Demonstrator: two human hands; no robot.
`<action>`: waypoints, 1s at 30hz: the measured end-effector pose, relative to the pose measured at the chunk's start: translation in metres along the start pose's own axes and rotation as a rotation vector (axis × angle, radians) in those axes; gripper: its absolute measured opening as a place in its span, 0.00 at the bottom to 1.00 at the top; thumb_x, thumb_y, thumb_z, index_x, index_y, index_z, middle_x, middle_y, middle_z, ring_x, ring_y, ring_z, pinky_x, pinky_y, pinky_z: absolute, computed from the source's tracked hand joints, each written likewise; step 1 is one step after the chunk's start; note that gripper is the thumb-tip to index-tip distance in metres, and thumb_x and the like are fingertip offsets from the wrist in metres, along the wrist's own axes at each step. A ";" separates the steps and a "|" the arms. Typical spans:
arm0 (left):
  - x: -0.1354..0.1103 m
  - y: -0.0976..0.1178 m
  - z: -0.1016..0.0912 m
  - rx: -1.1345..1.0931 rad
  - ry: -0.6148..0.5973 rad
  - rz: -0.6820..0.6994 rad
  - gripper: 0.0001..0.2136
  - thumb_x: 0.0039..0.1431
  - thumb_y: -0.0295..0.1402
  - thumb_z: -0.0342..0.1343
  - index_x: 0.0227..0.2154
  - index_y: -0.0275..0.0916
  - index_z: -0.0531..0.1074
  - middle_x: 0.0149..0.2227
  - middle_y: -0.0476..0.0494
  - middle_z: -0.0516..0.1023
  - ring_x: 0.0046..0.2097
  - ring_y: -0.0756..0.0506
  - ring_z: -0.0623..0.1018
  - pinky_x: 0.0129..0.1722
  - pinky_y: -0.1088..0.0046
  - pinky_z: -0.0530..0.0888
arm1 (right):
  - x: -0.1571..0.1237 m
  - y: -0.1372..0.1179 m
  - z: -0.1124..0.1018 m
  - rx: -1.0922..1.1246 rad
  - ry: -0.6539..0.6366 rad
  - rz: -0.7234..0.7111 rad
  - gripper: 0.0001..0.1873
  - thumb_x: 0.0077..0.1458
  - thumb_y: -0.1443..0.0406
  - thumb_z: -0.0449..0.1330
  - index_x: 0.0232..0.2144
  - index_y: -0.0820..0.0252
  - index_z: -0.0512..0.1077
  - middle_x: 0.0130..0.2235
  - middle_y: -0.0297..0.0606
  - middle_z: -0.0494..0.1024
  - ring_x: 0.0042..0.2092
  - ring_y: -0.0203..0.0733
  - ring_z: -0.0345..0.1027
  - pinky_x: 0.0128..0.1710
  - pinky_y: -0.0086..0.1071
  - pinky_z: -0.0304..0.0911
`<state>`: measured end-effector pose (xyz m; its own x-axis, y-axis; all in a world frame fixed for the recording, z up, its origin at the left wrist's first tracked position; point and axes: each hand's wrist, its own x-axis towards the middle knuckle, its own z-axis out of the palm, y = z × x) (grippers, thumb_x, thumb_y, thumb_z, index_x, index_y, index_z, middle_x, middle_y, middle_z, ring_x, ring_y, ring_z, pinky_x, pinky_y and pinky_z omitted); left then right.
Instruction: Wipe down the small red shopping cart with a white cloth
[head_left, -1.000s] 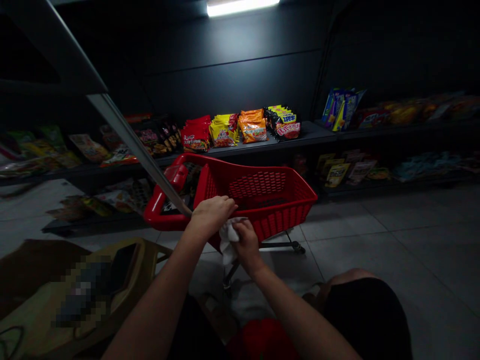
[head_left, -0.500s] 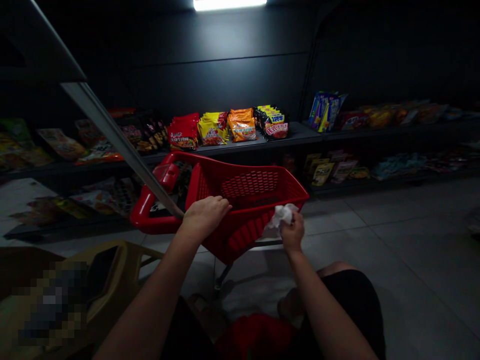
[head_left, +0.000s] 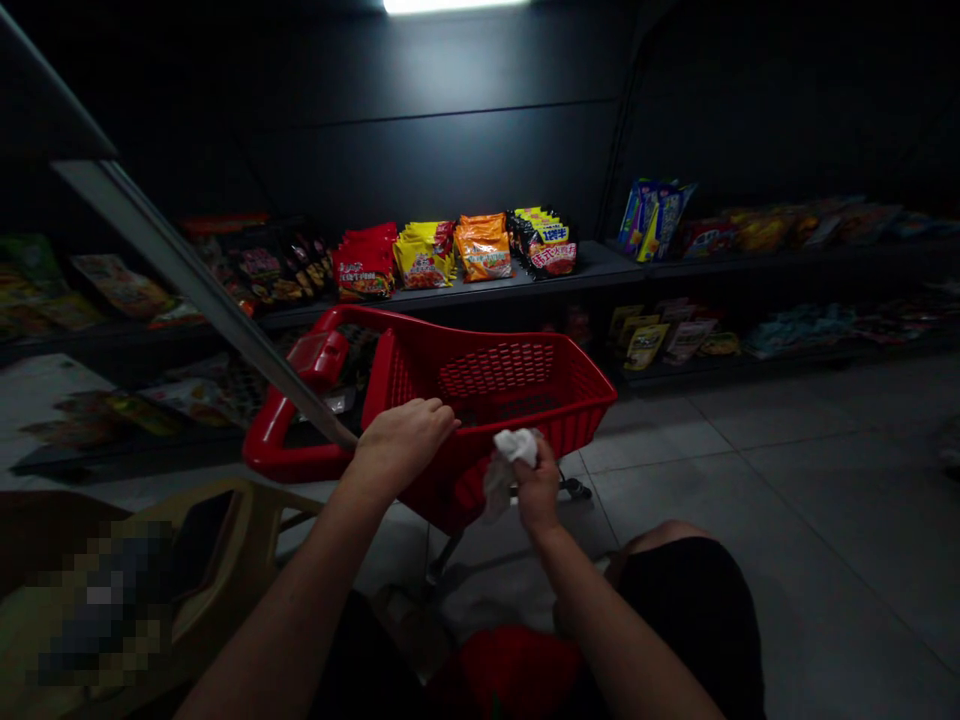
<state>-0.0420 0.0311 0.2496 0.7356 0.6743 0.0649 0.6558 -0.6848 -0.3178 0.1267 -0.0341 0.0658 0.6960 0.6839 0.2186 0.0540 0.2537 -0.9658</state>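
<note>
A red plastic shopping cart (head_left: 420, 345) stands before me, its looped handle (head_left: 300, 464) towards the left. My left hand (head_left: 409, 440) is closed over the cart's near rim, close to the handle end. In my right hand (head_left: 538, 485) is a crumpled white tissue (head_left: 514, 450), pinched between the fingers beside the near side wall. Whether the tissue touches the wall I cannot tell. A grey metal pole (head_left: 217, 310) slants down to the cart next to my left wrist. Through the far wall's holes the dark background shows.
Dark shelves (head_left: 607, 262) run across the back with several snack packets (head_left: 484, 248). At lower left is a yellowish plastic stool (head_left: 259, 520) with a dark phone (head_left: 202, 540) on it. Grey floor tiles (head_left: 750, 520) extend to the right.
My right hand has moved left along the cart's near side with the tissue. The cart's handle end and the pole have shifted slightly left; my left hand keeps its hold on the rim.
</note>
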 end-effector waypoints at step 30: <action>-0.016 -0.008 -0.002 -0.010 -0.024 -0.009 0.13 0.70 0.34 0.46 0.37 0.41 0.75 0.39 0.43 0.78 0.41 0.43 0.78 0.37 0.70 0.70 | 0.030 -0.045 -0.020 -0.684 -0.551 -0.726 0.32 0.55 0.70 0.58 0.61 0.49 0.67 0.58 0.40 0.74 0.60 0.47 0.65 0.68 0.51 0.48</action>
<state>-0.0586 0.0248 0.2533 0.7256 0.6866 0.0453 0.6640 -0.6813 -0.3082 0.1595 -0.0383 0.1128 -0.0588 0.7781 0.6254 0.8121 0.4016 -0.4233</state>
